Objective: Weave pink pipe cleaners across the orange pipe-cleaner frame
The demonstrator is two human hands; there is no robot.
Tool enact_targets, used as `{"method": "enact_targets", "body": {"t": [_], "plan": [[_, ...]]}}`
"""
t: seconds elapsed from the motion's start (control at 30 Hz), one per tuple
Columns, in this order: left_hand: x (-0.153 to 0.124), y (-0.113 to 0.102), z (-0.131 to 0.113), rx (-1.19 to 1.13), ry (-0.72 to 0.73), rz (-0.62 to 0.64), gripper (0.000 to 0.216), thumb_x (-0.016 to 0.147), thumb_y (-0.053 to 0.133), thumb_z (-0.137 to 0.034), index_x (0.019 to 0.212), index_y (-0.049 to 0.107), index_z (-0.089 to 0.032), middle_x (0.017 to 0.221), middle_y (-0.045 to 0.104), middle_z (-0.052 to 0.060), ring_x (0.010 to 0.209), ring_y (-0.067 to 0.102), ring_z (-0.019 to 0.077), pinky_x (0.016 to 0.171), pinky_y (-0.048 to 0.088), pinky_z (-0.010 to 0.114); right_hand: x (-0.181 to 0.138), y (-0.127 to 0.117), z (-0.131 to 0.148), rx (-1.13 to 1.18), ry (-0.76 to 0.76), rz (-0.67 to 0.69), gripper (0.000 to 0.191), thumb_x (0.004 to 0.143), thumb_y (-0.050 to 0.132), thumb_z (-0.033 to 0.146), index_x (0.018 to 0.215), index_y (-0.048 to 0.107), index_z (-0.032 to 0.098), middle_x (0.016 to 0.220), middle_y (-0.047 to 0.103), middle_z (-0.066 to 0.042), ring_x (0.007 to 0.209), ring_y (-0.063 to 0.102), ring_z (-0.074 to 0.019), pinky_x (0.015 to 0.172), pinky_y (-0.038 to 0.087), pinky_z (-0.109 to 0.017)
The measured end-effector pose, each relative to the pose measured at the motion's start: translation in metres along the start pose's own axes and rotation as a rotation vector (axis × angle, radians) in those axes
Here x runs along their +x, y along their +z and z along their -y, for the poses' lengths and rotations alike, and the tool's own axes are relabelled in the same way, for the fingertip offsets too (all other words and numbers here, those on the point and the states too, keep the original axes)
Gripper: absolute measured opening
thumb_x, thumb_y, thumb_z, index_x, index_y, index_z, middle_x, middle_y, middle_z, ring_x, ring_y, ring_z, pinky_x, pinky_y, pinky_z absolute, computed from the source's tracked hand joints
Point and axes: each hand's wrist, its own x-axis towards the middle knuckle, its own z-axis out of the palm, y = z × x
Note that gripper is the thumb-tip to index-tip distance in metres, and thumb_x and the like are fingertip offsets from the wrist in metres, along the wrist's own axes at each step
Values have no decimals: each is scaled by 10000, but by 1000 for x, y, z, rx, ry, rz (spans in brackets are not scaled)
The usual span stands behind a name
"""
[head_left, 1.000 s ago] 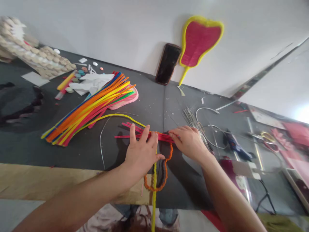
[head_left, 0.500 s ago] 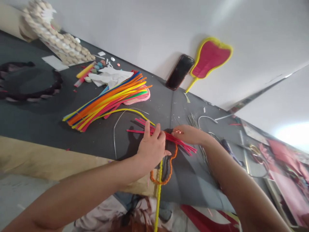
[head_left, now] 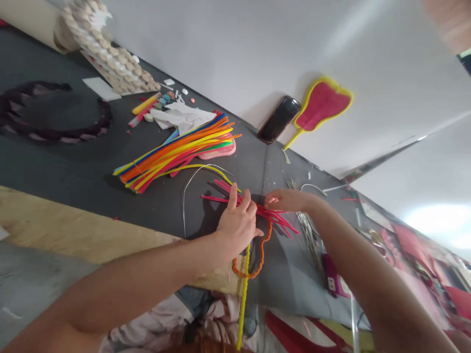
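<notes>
Hands (head_left: 239, 223) on pink stems (head_left: 281, 219); possible label (head_left: 332, 284), blurred.

Bare tabletop (head_left: 250, 156) leaves a passage between the multicoloured pipe-cleaner bundle (head_left: 176, 153) and the smartphone (head_left: 279, 119). Left of the left hand (head_left: 238, 221), 1 bent wire (head_left: 184, 201) arcs across the way; thin wires (head_left: 308, 233) crowd the right forearm (head_left: 342, 240); the twisted orange loop (head_left: 262, 255) obstructs the near side.
</notes>
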Motion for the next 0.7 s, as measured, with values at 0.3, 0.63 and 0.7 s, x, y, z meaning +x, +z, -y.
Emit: {"method": "enact_targets", "body": {"t": [0.3,0.63,0.7], "plan": [[1,0,0,5,4,4,575,869,510,-605,1155,688,-139,1172,675,127,1322,403,364,1130,129,690,-3,3,3,-97,86,2,171,757,496,235,651,619,182,654,635,-16,598,511,-135,560,383,-253],[1,1,-1,2,-7,-10,591,856,535,-601,1175,676,-123,1169,672,127,1305,421,359,1138,109,682,-18,16,-18,-115,169,-142,186,778,538,271,800,712,209,831,718,-44,756,624,-183,665,435,-274],[1,0,0,-2,-4,-8,581,857,537,-597,1172,678,-131,1173,672,127,1302,426,357,1136,113,682,-23,15,-20,-94,164,-208,221,806,501,266,855,711,218,868,720,-43,796,628,-188,682,436,-278]]}}
